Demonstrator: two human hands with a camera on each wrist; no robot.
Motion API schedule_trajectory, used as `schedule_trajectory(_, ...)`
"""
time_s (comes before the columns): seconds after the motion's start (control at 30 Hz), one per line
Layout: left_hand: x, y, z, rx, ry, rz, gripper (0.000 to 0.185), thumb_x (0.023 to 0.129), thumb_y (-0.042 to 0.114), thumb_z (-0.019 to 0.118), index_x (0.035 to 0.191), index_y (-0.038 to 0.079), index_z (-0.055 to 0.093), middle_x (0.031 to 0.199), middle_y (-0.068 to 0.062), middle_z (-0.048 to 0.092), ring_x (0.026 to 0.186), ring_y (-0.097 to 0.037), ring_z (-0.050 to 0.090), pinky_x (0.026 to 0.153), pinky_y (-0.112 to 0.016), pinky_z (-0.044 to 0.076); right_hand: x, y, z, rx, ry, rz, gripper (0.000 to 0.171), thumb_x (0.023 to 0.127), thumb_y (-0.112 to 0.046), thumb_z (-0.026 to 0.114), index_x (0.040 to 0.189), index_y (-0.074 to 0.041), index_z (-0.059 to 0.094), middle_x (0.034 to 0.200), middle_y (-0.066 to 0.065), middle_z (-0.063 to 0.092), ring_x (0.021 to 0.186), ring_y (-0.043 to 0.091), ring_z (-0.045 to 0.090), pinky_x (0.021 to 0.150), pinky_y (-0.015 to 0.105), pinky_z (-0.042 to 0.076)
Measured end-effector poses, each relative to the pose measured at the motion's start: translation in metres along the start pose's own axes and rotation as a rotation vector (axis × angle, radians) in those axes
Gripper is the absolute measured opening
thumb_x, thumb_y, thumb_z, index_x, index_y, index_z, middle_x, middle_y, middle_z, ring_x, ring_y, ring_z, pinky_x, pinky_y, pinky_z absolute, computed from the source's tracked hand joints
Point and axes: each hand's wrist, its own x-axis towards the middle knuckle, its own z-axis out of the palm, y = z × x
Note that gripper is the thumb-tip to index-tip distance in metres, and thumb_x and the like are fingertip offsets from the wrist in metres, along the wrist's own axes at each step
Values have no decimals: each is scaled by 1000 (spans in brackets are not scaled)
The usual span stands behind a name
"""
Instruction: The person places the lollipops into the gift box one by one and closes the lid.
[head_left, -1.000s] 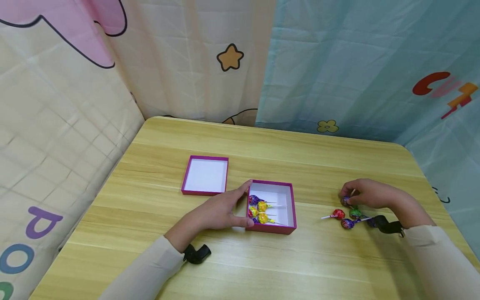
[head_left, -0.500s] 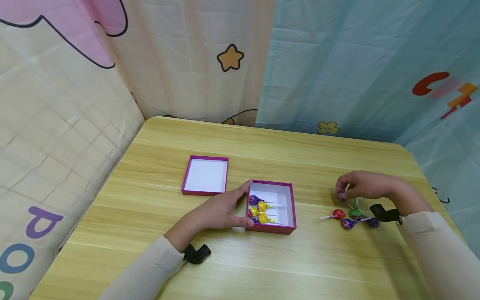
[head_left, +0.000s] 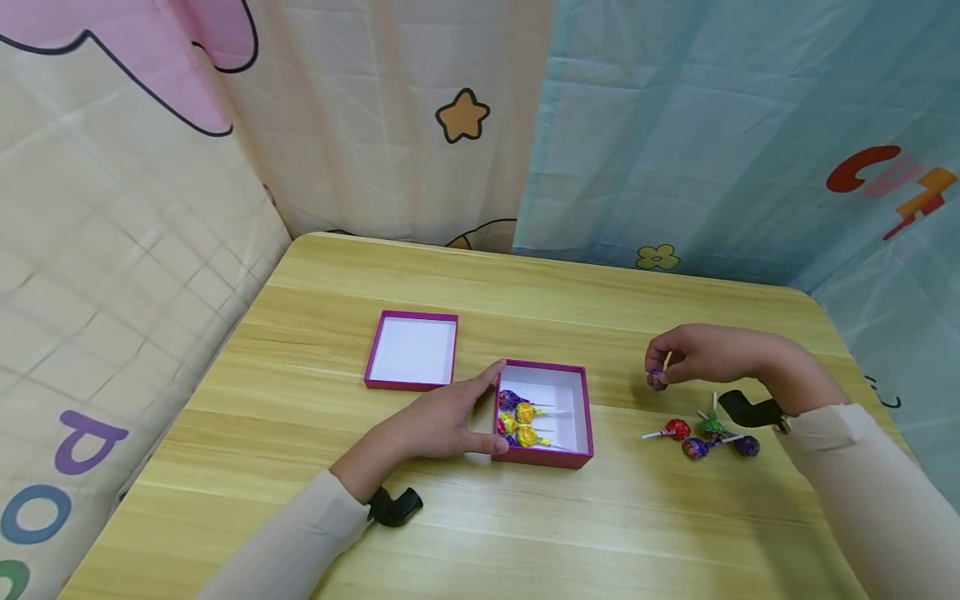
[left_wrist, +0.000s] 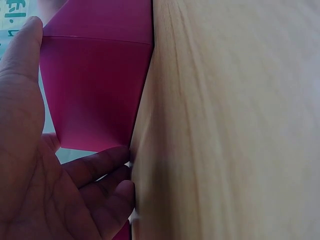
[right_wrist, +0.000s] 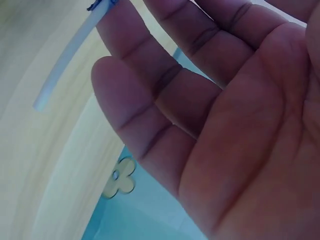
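purple lollipop (head_left: 657, 380): pinched in right hand (head_left: 708, 354) fingertips, lifted above the table (head_left: 615, 283), between the loose pile and magenta box (head_left: 584, 417). left hand (head_left: 442, 421): fingers straight, pressed against the box's side wall. risk, judged: a light pinch may let it drop or roll. count: four lollipops in box (head_left: 517, 418), four loose lollipops (head_left: 708, 437), one lid (head_left: 412, 350).
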Motion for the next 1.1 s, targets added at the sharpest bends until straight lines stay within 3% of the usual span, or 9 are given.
schedule_trajectory(0.6, 0, 1, 0, -4, -2, -15, 111, 76, 77, 65, 159, 38, 3, 161, 0, 27, 144, -20, 31, 113, -42, 33, 27, -63, -1, -116, 16, -77, 6, 101, -14, 58, 100, -15, 63, 99, -1, 66, 92, 17, 62, 80, 37, 49)
schedule_trajectory(0.93, 0, 0, 0, -8, -4, -21, 112, 74, 76, 66, 159, 39, 3, 162, 2, 26, 145, -19, 30, 113, -42, 33, 44, -85, 3, -195, -2, -132, 3, 100, -16, 61, 99, -14, 64, 95, -5, 65, 87, 18, 58, 73, 35, 48)
schedule_trajectory(1.1, 0, 0, 0, -12, -5, -24, 111, 75, 75, 67, 159, 40, 3, 162, 2, 26, 145, -20, 30, 113, -43, 33, 52, -94, 5, -216, -7, -167, 4, 100, -16, 61, 98, -15, 64, 94, -5, 65, 86, 15, 59, 76, 34, 49)
